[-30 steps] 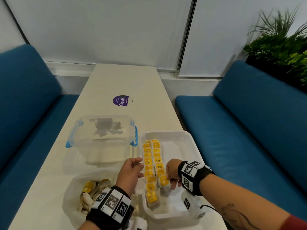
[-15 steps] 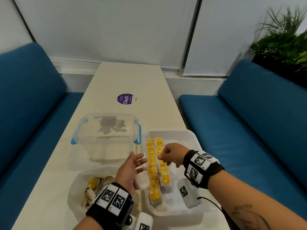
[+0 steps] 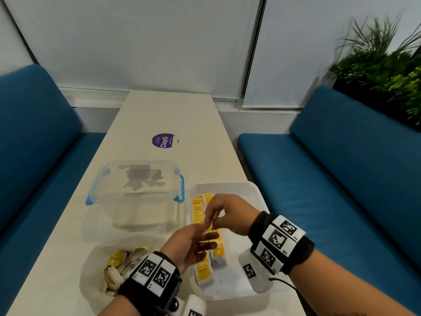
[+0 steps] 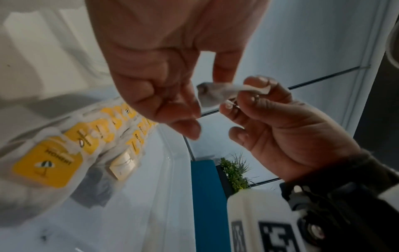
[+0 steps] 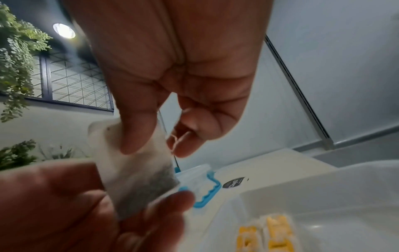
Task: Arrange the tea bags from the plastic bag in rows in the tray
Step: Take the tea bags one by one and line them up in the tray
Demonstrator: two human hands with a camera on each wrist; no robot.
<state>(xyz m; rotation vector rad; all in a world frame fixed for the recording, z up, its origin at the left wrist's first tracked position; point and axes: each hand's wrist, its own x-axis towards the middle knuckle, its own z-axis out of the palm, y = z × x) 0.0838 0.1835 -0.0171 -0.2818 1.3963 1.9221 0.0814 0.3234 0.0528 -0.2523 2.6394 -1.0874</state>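
Observation:
A white tea bag [image 5: 138, 172] hangs above the white tray [image 3: 230, 185], passing between my hands. My right hand [image 3: 211, 221] pinches its top edge between thumb and finger, as the right wrist view [image 5: 159, 145] shows. My left hand [image 3: 206, 234] lies palm up just below, its fingertips [image 4: 190, 109] on the bag's lower end [image 4: 213, 95]. Two rows of tea bags with yellow tags [image 3: 198, 210] run along the tray's left side [image 4: 47, 163]. The plastic bag [image 3: 95, 270] at the near left holds several loose tea bags [image 3: 118, 261].
A clear box with blue latches [image 3: 136, 192] stands left of the tray on the long table. A purple sticker [image 3: 163, 140] lies farther back. The tray's right half [image 3: 237, 277] is bare. Blue benches [image 3: 341, 179] flank the table.
My right hand left the rows in the tray, rose and met my left hand. It has taken hold of the tea bag that my left hand brought over the tray.

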